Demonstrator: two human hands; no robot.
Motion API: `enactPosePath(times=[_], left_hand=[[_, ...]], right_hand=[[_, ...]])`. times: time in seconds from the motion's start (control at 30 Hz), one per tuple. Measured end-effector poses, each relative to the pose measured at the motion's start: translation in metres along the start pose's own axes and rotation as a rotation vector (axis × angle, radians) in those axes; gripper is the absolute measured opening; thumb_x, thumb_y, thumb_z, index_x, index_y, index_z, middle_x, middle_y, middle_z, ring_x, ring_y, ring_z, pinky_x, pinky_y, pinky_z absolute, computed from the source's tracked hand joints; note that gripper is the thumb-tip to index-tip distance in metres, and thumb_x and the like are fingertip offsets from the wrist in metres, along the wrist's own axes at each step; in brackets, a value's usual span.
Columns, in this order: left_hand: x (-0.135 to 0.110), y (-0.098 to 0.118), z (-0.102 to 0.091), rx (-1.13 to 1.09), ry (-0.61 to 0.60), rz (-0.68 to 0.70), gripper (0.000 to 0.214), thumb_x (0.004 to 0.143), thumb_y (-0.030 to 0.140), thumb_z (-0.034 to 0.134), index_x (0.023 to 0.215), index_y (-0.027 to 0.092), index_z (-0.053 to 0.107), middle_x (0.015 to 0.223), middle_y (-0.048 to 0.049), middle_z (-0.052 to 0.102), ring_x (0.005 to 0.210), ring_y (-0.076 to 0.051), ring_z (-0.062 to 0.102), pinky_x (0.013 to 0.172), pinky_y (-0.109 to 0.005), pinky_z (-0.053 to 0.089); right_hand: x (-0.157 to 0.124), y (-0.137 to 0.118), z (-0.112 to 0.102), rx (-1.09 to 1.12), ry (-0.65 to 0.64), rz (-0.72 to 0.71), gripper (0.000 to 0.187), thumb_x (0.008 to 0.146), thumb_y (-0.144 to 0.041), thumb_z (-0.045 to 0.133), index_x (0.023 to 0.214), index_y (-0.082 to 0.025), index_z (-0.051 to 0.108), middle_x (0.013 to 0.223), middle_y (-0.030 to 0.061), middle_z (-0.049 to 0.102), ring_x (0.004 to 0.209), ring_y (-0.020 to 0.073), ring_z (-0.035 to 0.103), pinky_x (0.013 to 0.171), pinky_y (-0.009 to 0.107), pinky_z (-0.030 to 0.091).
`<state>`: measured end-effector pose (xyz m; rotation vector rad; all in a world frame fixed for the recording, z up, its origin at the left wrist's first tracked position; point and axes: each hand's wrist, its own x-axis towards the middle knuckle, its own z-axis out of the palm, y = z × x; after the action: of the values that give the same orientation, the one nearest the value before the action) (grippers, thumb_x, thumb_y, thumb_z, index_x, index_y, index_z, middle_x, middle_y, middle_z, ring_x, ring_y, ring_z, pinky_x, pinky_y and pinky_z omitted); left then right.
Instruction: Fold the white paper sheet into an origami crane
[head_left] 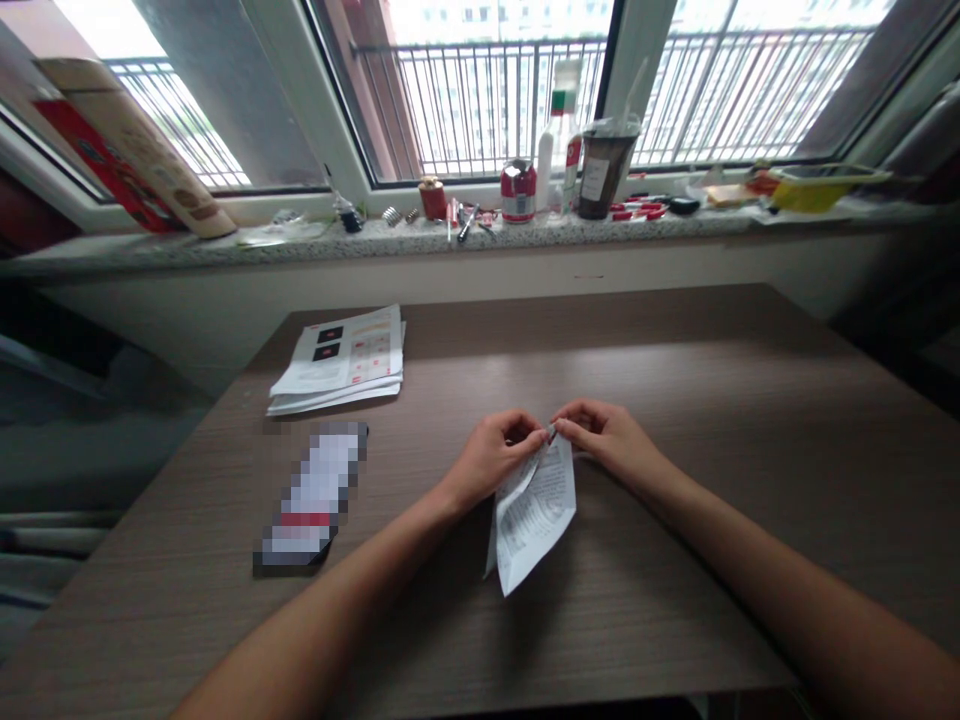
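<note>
A folded sheet of printed white paper (534,515) lies on the brown wooden table (675,400) in front of me, its pointed lower end toward me. My left hand (491,455) and my right hand (607,435) meet at the paper's top corner. Both pinch that corner between thumb and fingertips. The remaining fingers of each hand are curled in.
A stack of printed leaflets (341,360) lies at the table's far left. A blurred flat object (311,495) lies nearer, left of my left arm. The stone windowsill (225,245) carries a red can (518,190), bottles, a dark cup (604,170), small tools and a yellow tray (814,185).
</note>
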<state>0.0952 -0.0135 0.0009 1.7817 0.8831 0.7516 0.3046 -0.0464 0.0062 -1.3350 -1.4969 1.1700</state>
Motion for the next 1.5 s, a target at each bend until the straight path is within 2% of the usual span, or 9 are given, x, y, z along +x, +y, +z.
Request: enactPosePath(times=[0.43, 0.77, 1.03, 1.17, 1.5], left_hand=[[0.001, -0.007, 0.000, -0.035, -0.045, 0.011, 0.025, 0.096, 0.038, 0.065, 0.089, 0.015, 0.069, 0.084, -0.0035, 0.068, 0.079, -0.016, 0.061, 0.072, -0.025, 0.047], [0.001, 0.000, -0.001, -0.020, -0.036, -0.012, 0.036, 0.095, 0.048, 0.063, 0.087, 0.014, 0.069, 0.084, -0.0046, 0.068, 0.077, -0.017, 0.061, 0.070, -0.025, 0.046], [0.002, -0.002, -0.002, 0.024, -0.034, 0.021, 0.030, 0.096, 0.041, 0.064, 0.086, 0.014, 0.070, 0.079, -0.0029, 0.068, 0.072, -0.015, 0.059, 0.065, -0.023, 0.043], [0.002, 0.000, -0.004, 0.010, -0.041, 0.020, 0.028, 0.095, 0.040, 0.065, 0.089, 0.014, 0.071, 0.082, -0.0037, 0.071, 0.075, -0.015, 0.062, 0.068, -0.024, 0.046], [0.001, -0.002, -0.015, -0.011, -0.167, -0.086, 0.027, 0.091, 0.041, 0.070, 0.093, 0.014, 0.073, 0.087, -0.0055, 0.072, 0.079, -0.017, 0.064, 0.073, -0.027, 0.047]], right_hand=[[-0.001, -0.001, -0.001, -0.075, -0.030, -0.037, 0.031, 0.090, -0.048, 0.067, 0.089, -0.017, 0.071, 0.078, 0.0034, 0.071, 0.071, 0.0177, 0.064, 0.064, 0.029, 0.049], [-0.002, 0.005, 0.004, -0.154, -0.045, -0.098, 0.034, 0.095, -0.051, 0.061, 0.091, -0.018, 0.070, 0.076, 0.0027, 0.068, 0.069, 0.0174, 0.060, 0.061, 0.028, 0.045], [-0.003, 0.002, 0.003, -0.053, -0.075, -0.069, 0.034, 0.093, -0.050, 0.064, 0.091, -0.017, 0.072, 0.082, 0.0044, 0.072, 0.075, 0.0186, 0.065, 0.066, 0.030, 0.052], [-0.004, 0.000, 0.002, -0.033, -0.055, -0.041, 0.035, 0.092, -0.052, 0.064, 0.089, -0.017, 0.072, 0.081, 0.0044, 0.073, 0.074, 0.0187, 0.066, 0.062, 0.029, 0.053], [0.001, 0.001, -0.008, -0.072, 0.048, -0.025, 0.031, 0.090, -0.049, 0.066, 0.088, -0.019, 0.069, 0.079, 0.0051, 0.072, 0.071, 0.0191, 0.067, 0.064, 0.031, 0.054]])
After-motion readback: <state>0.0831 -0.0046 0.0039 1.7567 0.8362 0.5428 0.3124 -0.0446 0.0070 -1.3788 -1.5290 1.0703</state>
